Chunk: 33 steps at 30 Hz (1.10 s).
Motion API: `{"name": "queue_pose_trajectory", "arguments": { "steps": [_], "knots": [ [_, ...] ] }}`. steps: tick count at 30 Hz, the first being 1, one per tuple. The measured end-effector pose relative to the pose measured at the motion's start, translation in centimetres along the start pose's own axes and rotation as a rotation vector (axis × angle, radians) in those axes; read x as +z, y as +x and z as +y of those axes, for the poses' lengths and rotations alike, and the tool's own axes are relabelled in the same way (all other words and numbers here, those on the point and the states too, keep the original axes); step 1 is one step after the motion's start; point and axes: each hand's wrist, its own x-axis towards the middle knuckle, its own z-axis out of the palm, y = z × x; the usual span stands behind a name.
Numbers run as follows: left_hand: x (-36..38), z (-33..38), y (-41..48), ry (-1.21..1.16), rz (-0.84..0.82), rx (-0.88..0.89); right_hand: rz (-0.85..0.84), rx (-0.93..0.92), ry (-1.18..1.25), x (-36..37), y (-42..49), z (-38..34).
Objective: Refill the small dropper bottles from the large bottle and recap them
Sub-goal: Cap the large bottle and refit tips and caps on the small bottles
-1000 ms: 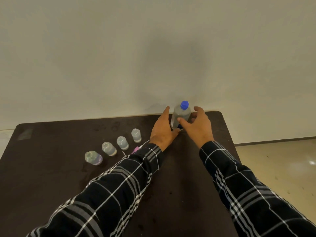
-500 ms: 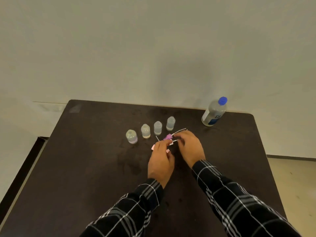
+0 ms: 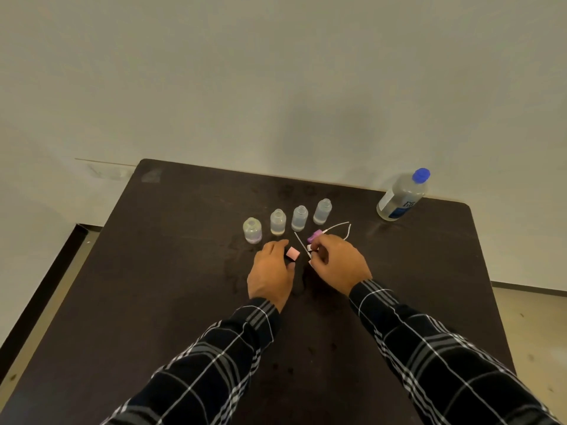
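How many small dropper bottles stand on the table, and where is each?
4, in a slanting row on the table: first bottle leftmost, second bottle, third bottle, and fourth bottle nearest the large bottle. None seems hidden.

Both hands are off the large bottle, which now stands alone, and are down at the caps in front of the small bottles. The left hand now pinches a pink cap and sits apart from the right hand, which pinches a white dropper tube.
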Motion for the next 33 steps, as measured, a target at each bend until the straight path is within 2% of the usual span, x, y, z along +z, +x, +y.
{"name": "queue_pose_trajectory", "arguments": {
  "steps": [4,9,12,17,24,33],
  "knots": [
    [-0.1,0.4,0.5,0.058,0.013,0.001,-0.031,0.047,-0.05,0.9,0.1,-1.2],
    [-0.1,0.7,1.0,0.123,-0.007,0.035,0.072,0.198,-0.053,1.5,0.0,-1.1],
    [-0.1,0.5,1.0,0.114,-0.006,0.033,-0.036,0.244,-0.108,1.8,-0.6,-0.7],
    [0.0,0.3,1.1,0.123,-0.022,0.048,-0.017,0.235,-0.111,2.4,-1.0,-0.2],
    [0.4,-0.2,1.1,0.199,-0.026,0.034,-0.075,0.243,-0.092,2.9,-1.4,0.8],
    [0.8,-0.1,0.9,0.245,-0.018,0.037,-0.025,0.229,-0.02,2.8,-1.6,1.1]
  ]
}}
